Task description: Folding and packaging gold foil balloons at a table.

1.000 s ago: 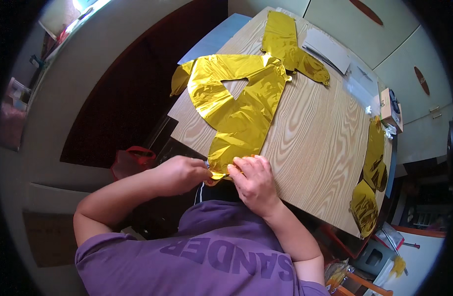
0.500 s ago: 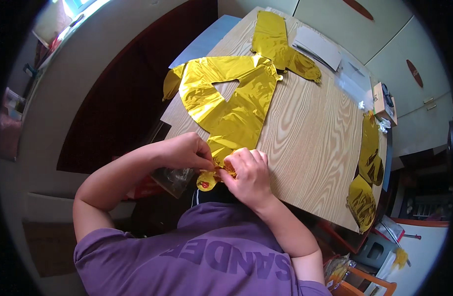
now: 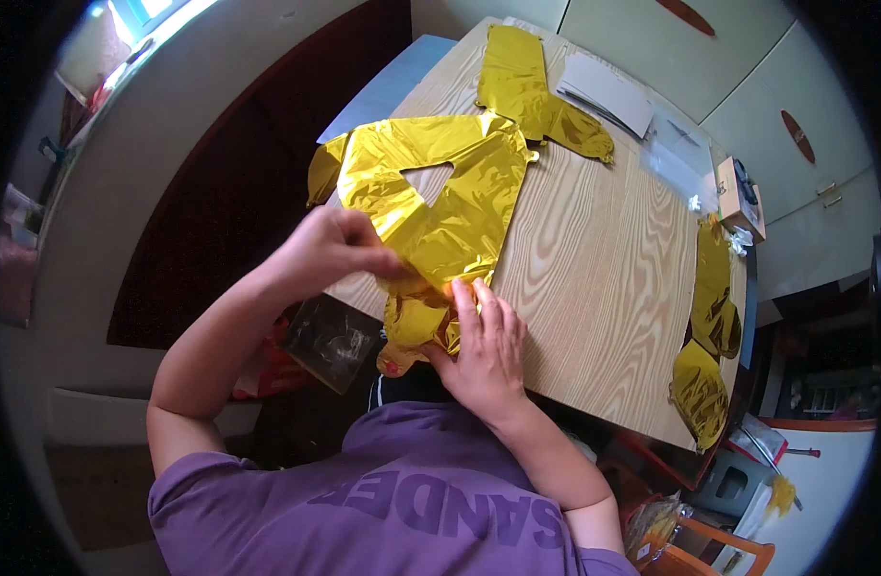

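Note:
A flat gold foil balloon (image 3: 464, 230) with a triangular hole lies on the wooden table, its near end crumpled and hanging over the edge. My right hand (image 3: 484, 360) grips that near end, fingers on top and thumb at the lower side. Over the balloon's left edge hovers my left hand (image 3: 340, 250), fingers curled and blurred by motion; whether it pinches foil cannot be made out. A gold tab with a red mark (image 3: 392, 365) sticks out below my right thumb. Another gold foil piece (image 3: 527, 86) stretches from the balloon's far end.
More gold foil balloons (image 3: 714, 288) lie along the table's right edge. White papers (image 3: 606, 91) and a clear plastic sheet (image 3: 676, 154) rest at the back, near a small box (image 3: 738, 197). A clear plastic bag (image 3: 335, 341) sits beside the near left corner. A grey stool (image 3: 733, 480) stands at lower right.
My left hand has lifted up and left from the balloon's end. My right hand has flattened somewhat over the foil, and more of the crumpled end shows. The whole view has shifted slightly.

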`<state>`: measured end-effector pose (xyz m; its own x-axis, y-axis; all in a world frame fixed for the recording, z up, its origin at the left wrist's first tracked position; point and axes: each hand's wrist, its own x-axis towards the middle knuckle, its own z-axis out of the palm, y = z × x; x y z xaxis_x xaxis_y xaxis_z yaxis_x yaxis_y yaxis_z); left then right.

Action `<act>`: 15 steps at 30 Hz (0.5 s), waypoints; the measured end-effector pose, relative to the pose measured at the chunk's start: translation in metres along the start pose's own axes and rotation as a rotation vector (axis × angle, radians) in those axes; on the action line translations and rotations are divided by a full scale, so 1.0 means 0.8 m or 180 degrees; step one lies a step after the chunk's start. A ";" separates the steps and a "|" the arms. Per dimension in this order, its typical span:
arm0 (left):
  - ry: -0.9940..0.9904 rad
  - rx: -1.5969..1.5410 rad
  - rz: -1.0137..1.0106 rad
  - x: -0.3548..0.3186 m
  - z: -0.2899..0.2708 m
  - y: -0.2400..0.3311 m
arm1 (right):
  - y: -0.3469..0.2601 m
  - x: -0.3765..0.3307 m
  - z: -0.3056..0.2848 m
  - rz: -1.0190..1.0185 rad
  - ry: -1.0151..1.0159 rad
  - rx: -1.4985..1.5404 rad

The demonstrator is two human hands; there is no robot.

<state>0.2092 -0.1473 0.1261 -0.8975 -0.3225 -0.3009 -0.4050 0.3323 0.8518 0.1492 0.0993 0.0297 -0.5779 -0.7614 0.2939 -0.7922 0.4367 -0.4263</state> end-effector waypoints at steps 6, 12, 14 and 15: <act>0.1578 0.2802 0.2098 0.011 0.008 -0.039 | 0.010 0.011 -0.011 -0.0009 -0.0344 -0.0013; 0.0073 0.2246 0.1886 0.045 0.063 -0.019 | 0.010 0.019 -0.015 -0.0037 -0.0410 -0.0158; -0.0276 0.2175 0.1573 0.067 0.058 -0.012 | 0.010 0.016 -0.018 -0.0084 -0.0421 -0.0203; -0.0650 0.2087 0.1272 0.074 0.054 -0.004 | 0.010 0.014 -0.019 -0.0067 -0.0408 -0.0149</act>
<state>0.1496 -0.1296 0.0871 -0.9851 0.0791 -0.1524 -0.0087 0.8632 0.5048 0.1338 0.1017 0.0422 -0.5335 -0.8243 0.1896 -0.8140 0.4394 -0.3800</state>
